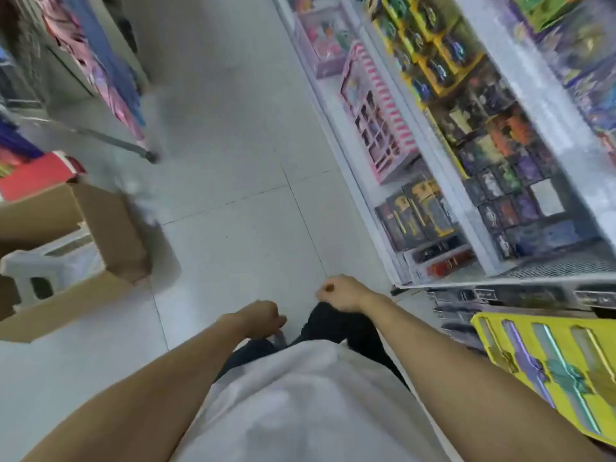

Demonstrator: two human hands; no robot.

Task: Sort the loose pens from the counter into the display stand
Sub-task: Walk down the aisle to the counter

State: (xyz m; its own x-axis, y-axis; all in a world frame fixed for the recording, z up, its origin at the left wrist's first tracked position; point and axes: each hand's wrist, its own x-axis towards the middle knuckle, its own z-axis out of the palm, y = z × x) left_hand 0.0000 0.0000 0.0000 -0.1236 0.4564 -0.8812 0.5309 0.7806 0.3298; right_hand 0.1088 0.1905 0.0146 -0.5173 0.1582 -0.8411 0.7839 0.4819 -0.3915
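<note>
I look down a shop aisle at my own arms, white shirt and dark trousers. My left hand (263,316) is curled into a fist in front of my hips. A short, thin grey thing (280,337) sticks out below it, too blurred to tell whether it is a pen. My right hand (340,293) is a little further forward with its fingers curled in, and nothing shows in it. No counter, loose pens or pen display stand can be seen.
White shelves (443,181) packed with boxed toys line the right side. A yellow toy pack (546,368) hangs near my right forearm. An open cardboard box (110,228) with a white stool (30,271) in it stands on the left. The tiled floor (233,161) runs ahead.
</note>
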